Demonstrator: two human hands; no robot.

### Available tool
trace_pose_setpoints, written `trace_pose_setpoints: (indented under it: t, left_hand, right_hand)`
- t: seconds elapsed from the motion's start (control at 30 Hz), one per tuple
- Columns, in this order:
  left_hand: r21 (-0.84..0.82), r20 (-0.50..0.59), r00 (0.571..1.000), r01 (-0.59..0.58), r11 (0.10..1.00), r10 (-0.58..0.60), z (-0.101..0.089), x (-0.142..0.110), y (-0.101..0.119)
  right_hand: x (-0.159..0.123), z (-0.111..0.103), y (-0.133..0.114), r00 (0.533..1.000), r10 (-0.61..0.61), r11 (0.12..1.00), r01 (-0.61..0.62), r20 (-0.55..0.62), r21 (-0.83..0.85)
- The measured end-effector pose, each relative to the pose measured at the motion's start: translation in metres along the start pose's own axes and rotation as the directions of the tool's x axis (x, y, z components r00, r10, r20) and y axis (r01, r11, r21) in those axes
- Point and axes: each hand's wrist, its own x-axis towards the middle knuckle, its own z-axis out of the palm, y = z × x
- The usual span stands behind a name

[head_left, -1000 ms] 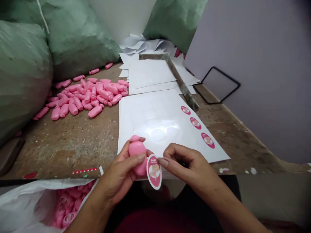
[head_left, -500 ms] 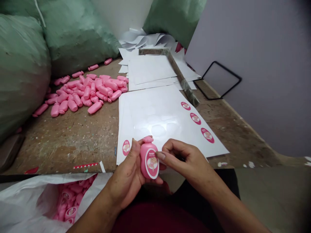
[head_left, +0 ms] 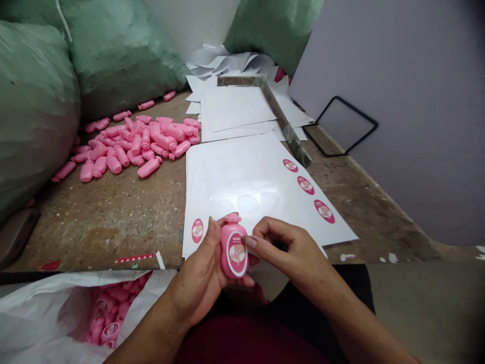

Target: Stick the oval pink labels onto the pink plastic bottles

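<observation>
My left hand (head_left: 202,268) is wrapped round a small pink plastic bottle (head_left: 226,260), held upright with its cap at the top. On the bottle's front sits an oval pink-and-white sticker (head_left: 237,254) reading "BABY". My right hand (head_left: 284,247) has curled fingers, and its thumb tip presses on the sticker's upper right edge; what its index finger touches is hidden. Beneath and beyond the hands lies a white sticker sheet (head_left: 242,172). Three oval stickers (head_left: 305,185) remain along its right side, and a single one (head_left: 197,230) near its lower left corner.
A heap of pink bottles (head_left: 136,141) lies on the worn table (head_left: 159,202) at left. Big green sacks (head_left: 121,55) stand behind it. A taped bar (head_left: 282,119) rests on more white sheets. Below left, a white bag (head_left: 45,313) holds labelled bottles. A black wire frame (head_left: 343,151) leans right.
The bottle has turned slightly in my left hand, and its sticker now looks flatter against the front. Both hands keep nearly the same place.
</observation>
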Motion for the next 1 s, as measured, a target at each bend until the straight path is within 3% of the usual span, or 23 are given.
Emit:
trace_pose_setpoints:
  t: [0.13, 0.53, 0.63, 0.77, 0.8, 0.87, 1.0]
  left_hand:
    - [0.038, -0.048, 0.999, -0.004, 0.999, 0.006, 0.001, -0.001, 0.001]
    - [0.247, -0.016, 1.000, -0.007, 0.969, 0.011, -0.005, -0.004, -0.002]
    - [0.270, -0.001, 0.999, -0.040, 0.962, 0.042, -0.007, -0.003, -0.005]
    - [0.267, -0.023, 0.999, -0.030, 0.963, 0.038, -0.004, -0.003, -0.006]
    - [0.263, -0.034, 0.999, -0.016, 0.965, 0.026, -0.003, -0.004, -0.006]
    - [0.244, -0.046, 0.999, 0.007, 0.970, 0.004, -0.002, -0.006, -0.007]
    - [0.228, -0.005, 0.999, 0.044, 0.973, -0.044, -0.003, -0.009, -0.010]
  right_hand:
    - [0.000, 0.000, 0.000, 1.000, -0.005, 0.999, 0.005, 0.007, 0.039]
    - [0.001, -0.003, 0.005, 0.996, -0.073, 0.996, 0.075, -0.051, 0.053]
    - [-0.002, -0.004, 0.009, 0.982, -0.161, 0.983, 0.150, -0.103, -0.107]
    - [-0.006, -0.010, 0.014, 0.890, -0.328, 0.876, 0.162, -0.315, -0.455]
    - [-0.007, -0.012, 0.014, 0.880, -0.321, 0.881, 0.142, -0.350, -0.451]
    - [-0.009, -0.013, 0.011, 0.903, -0.256, 0.931, 0.135, -0.344, -0.339]
    - [-0.012, -0.005, 0.002, 0.974, -0.158, 0.985, 0.145, -0.165, -0.088]
